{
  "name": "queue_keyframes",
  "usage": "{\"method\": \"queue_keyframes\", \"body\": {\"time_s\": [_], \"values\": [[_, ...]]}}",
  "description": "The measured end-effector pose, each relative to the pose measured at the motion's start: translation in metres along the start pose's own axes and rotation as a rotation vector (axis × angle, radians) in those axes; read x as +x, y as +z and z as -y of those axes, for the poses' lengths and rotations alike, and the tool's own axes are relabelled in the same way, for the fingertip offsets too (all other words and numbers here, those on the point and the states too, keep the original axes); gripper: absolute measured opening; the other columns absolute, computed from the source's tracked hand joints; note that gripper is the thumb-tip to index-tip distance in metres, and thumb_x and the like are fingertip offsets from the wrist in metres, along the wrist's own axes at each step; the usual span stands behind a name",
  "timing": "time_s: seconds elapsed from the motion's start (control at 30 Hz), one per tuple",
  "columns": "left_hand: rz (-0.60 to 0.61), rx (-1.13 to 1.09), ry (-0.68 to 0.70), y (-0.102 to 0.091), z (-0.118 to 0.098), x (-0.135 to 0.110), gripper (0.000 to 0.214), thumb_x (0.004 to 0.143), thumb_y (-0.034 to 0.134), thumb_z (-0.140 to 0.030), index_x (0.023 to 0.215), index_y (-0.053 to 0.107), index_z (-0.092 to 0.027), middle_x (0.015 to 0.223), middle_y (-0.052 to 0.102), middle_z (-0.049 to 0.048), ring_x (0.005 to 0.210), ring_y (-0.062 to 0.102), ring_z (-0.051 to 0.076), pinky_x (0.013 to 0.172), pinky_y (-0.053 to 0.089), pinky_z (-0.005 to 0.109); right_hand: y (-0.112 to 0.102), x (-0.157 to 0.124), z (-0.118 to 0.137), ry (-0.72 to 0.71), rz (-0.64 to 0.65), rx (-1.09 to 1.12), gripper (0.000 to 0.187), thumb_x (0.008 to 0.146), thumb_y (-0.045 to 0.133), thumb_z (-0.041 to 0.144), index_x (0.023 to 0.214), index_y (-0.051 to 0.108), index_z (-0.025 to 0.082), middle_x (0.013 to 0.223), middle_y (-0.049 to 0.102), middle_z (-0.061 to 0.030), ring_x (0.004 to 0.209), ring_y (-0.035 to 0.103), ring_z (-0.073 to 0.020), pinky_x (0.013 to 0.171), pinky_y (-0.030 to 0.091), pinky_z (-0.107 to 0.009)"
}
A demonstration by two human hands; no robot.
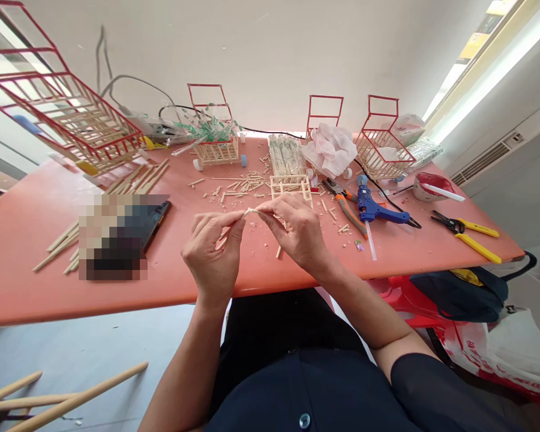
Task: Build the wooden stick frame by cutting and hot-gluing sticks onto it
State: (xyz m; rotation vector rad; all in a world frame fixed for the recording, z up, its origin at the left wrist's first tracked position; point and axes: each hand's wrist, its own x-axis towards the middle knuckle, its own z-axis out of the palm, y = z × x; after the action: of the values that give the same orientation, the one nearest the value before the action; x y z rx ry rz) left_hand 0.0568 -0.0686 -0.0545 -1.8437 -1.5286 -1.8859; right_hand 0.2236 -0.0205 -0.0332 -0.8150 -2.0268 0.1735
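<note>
In the head view, my left hand (213, 246) and my right hand (297, 231) meet over the near part of the table. Both are closed in a pinch on a short, pale wooden stick (251, 210), whose ends are hidden by my fingers. Part of another stick (222, 242) shows below my left fingers; how it is held I cannot make out. Just behind my right hand is a small frame of wooden sticks (291, 180), partly covered by my fingers. Below that hand a stick end (278, 252) shows.
Small stick carts with red rims (218, 150) line the back. Loose stick pieces (247, 183) litter the middle. To the right lie orange-handled pliers (351, 213), a blue glue gun (378, 211), yellow-handled wire strippers (477, 240) and a red-stained cup (432, 191). Long sticks (139, 179) and a blurred phone (157, 225) lie left.
</note>
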Motion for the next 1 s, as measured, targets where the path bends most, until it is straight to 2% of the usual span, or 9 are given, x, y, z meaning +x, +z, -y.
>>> {"method": "queue_keyframes", "body": {"time_s": [0.5, 1.0], "values": [[0.002, 0.003, 0.077, -0.0008, 0.0038, -0.0003, 0.013, 0.099, 0.079, -0.018, 0.108, 0.086, -0.025, 0.087, 0.080, 0.0016, 0.083, 0.067, 0.016, 0.083, 0.054, 0.030, -0.0004, 0.0003, -0.0010, -0.022, -0.022, 0.001, 0.019, 0.112, 0.064, 0.030, 0.107, 0.079, 0.021, 0.102, 0.081, -0.0048, 0.099, 0.070, -0.0192, 0.097, 0.053, -0.033], [0.007, 0.009, 0.065, -0.0010, 0.0020, 0.0004, 0.010, 0.101, 0.078, -0.022, 0.106, 0.086, -0.025, 0.085, 0.079, 0.0016, 0.082, 0.067, 0.017, 0.081, 0.054, 0.030, -0.0014, 0.0008, -0.0014, -0.060, -0.043, -0.010, 0.018, 0.111, 0.065, 0.029, 0.107, 0.080, 0.020, 0.102, 0.083, -0.0041, 0.098, 0.072, -0.0184, 0.097, 0.054, -0.032]]}}
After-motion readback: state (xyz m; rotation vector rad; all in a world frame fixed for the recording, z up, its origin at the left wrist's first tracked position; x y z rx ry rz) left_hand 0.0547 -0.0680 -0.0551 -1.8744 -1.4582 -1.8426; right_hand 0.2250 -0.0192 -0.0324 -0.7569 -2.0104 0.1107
